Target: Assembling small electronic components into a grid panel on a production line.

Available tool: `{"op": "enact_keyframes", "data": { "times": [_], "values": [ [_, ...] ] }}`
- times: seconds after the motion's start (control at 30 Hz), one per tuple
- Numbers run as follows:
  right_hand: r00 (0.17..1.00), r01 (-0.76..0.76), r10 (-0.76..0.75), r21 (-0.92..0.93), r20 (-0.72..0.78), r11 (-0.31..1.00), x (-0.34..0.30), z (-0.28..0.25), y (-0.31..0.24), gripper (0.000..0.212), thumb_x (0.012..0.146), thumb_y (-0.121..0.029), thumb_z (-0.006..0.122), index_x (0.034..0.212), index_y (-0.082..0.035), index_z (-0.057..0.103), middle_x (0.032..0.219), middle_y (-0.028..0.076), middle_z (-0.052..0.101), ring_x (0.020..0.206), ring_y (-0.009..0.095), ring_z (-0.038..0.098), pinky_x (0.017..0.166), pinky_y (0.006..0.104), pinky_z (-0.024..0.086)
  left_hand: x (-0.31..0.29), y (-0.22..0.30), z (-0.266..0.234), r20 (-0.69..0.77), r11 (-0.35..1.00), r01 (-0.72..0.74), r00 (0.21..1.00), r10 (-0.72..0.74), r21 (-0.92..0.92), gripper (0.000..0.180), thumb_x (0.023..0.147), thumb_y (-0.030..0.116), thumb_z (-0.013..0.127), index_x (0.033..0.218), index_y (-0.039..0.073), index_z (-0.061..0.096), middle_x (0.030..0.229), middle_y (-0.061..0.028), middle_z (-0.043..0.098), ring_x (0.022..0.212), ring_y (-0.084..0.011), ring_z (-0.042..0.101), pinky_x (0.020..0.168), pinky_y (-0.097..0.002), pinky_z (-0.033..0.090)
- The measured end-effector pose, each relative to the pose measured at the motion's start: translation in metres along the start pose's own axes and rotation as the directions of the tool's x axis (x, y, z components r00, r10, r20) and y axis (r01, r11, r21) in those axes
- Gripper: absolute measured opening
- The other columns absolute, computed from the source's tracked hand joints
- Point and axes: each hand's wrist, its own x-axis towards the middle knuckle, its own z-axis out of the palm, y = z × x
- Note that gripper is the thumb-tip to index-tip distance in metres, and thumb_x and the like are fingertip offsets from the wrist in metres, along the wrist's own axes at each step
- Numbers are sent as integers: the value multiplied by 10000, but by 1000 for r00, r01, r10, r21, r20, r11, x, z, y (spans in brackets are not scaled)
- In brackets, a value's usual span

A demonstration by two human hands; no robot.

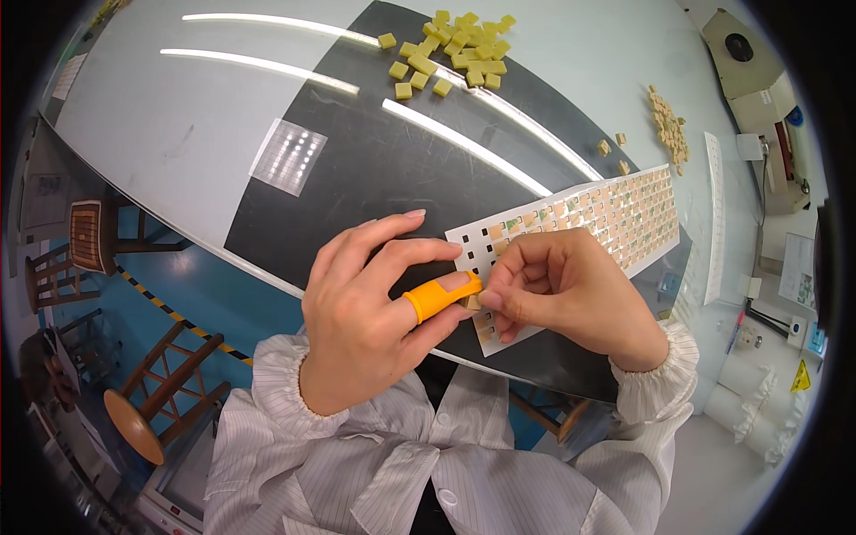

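Note:
An orange finger guard [437,298] covers the index finger of my left hand [357,308]. Between that finger and the thumb, my left hand pinches a small tan block [471,303]. My right hand [580,290] has its thumb and index finger pressed together right against the block. What those right fingertips hold, if anything, is too small and covered to make out. Beneath both hands lies a white perforated sheet [480,226] with rows of small square holes, many showing tan, shiny pieces. Part of its near left end is hidden by my fingers.
Yellow-green cubes [459,49] are heaped at the far side of the dark mat [357,187]. Small tan blocks [669,129] lie piled at the far right, with a few strays nearer. A clear gridded sheet [290,156] lies left. Wooden stools [147,419] stand below the table.

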Motion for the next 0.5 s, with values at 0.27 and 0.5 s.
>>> {"op": "enact_keyframes", "data": {
  "times": [0.27,0.5],
  "values": [
    [1000,7,-7,-18,-19,1000,-1,2,0,79,868,-30,657,849,29,609,775,62,658,671,97,643,646,228,549,0,0,0,-1,1000,4,1000,-4,1,226,639,208,797,860,184,756,1048,43,669,1114,-235,573,914,-412,432],
    [984,118,-140,-194,-106,974,-2,13,8,148,867,-45,689,818,-7,556,770,42,644,662,69,628,591,186,513,0,0,1,-13,1000,-4,1000,5,19,221,645,208,798,861,178,756,1045,43,669,1115,-235,574,910,-410,433]
  ]
}}
